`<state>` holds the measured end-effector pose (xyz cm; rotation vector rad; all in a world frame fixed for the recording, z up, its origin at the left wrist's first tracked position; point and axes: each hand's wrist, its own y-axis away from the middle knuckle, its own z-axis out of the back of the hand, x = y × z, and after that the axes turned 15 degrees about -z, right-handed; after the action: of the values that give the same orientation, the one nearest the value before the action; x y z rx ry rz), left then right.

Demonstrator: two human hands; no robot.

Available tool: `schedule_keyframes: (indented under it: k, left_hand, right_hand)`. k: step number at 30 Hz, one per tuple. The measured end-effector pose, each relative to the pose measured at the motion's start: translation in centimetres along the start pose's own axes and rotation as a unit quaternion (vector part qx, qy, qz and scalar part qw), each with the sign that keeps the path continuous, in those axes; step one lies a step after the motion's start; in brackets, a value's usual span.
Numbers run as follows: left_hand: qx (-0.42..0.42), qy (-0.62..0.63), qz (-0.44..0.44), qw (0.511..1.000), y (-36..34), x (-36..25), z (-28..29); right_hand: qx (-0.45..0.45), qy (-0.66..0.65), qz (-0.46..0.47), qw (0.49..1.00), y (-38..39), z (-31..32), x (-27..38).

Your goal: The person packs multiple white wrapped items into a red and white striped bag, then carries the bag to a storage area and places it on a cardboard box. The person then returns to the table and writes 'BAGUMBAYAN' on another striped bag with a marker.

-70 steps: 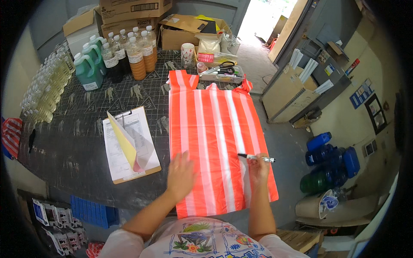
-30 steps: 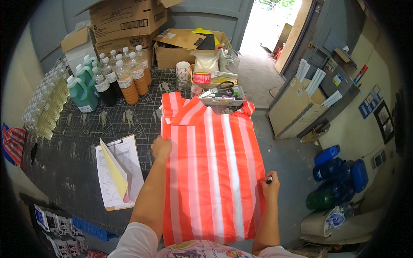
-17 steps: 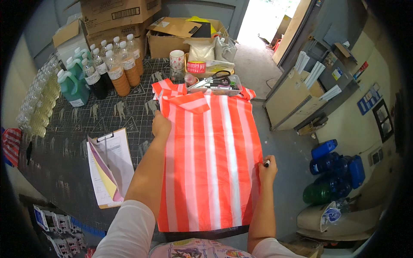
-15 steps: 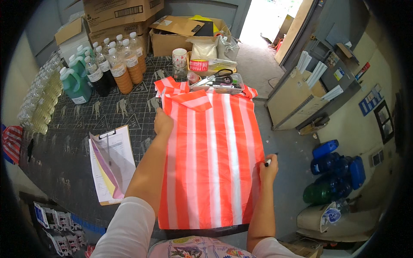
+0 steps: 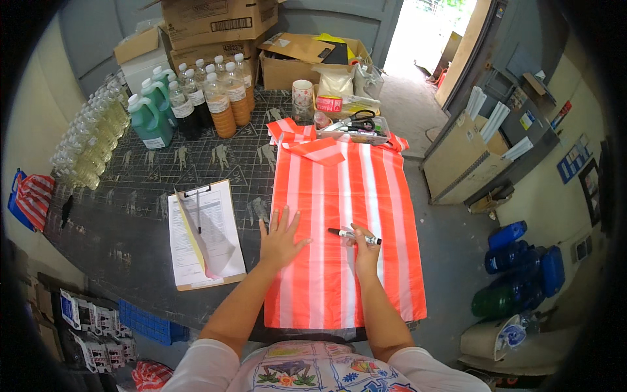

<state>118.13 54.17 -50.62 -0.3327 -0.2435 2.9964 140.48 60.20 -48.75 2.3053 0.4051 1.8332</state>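
A plastic bag [image 5: 333, 287] with orange-red, pink and white stripes lies flat on the dark table, its handles at the far end and one folded over. Fingers spread, my left hand [image 5: 281, 243] presses on the bag's left side. In my right hand [image 5: 366, 251] is a marker [image 5: 349, 236], white with black ends, held sideways above the middle of the bag. Left of the bag rests a clipboard [image 5: 181, 287] with printed sheets, a lifted coloured page and a pen [image 5: 198, 212].
Bottles of orange liquid [image 5: 221, 117] and green jugs [image 5: 147, 124] stand at the back left, beside several clear bottles [image 5: 88, 147]. Scissors [image 5: 359, 121] lie in a plastic tray at the bag's far end, near a patterned cup [image 5: 302, 95]. Cardboard boxes [image 5: 281, 68] stand behind.
My left hand has come back from the bag's upper left edge to lie flat on it. My right hand has brought the marker from the right edge to over the middle.
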Motion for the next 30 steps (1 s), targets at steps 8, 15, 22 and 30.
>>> schedule_keyframes:
  k: [8, 15, 22, 30]
  left_hand:
    - [-0.021, 0.081, -0.007, 0.996, 0.6, -1.0, 2.5]
    - [-0.072, 0.34, -0.056, 0.936, 4.4, -8.2, 8.3]
    - [-0.002, 0.526, 0.036, 0.85, 8.7, -9.5, 11.4]
    - [-0.092, 0.155, 0.061, 0.982, 16.5, -5.3, 7.6]
  right_hand:
    - [0.046, 0.007, 0.005, 0.999, 1.1, -1.4, 1.6]
    - [0.225, 0.029, -0.048, 0.973, 5.6, -3.7, 4.3]
    - [0.174, 0.082, -0.009, 0.981, 6.4, -3.1, 5.7]
    - [0.176, -0.165, 0.052, 0.969, -4.9, 0.9, 10.7]
